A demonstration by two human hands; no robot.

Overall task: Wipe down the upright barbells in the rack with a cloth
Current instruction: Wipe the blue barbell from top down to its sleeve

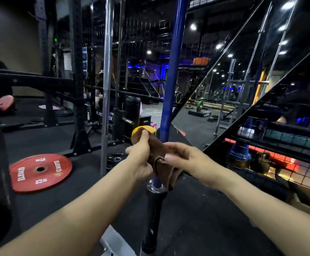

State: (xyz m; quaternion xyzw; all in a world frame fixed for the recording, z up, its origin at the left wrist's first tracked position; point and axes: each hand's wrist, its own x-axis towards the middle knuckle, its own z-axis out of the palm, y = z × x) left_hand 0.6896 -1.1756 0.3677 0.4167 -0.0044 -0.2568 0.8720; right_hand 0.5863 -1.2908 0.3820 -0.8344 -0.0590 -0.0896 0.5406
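The near barbell (172,71) has a glossy blue painted shaft over a matt black sleeve; the cloth (159,159) looks soft, brown and matt; the left barbell (106,71) is bright bare metal

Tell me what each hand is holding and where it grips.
Both hands hold the brown cloth wrapped round the blue upright barbell: left hand at its upper part, right hand at its middle.
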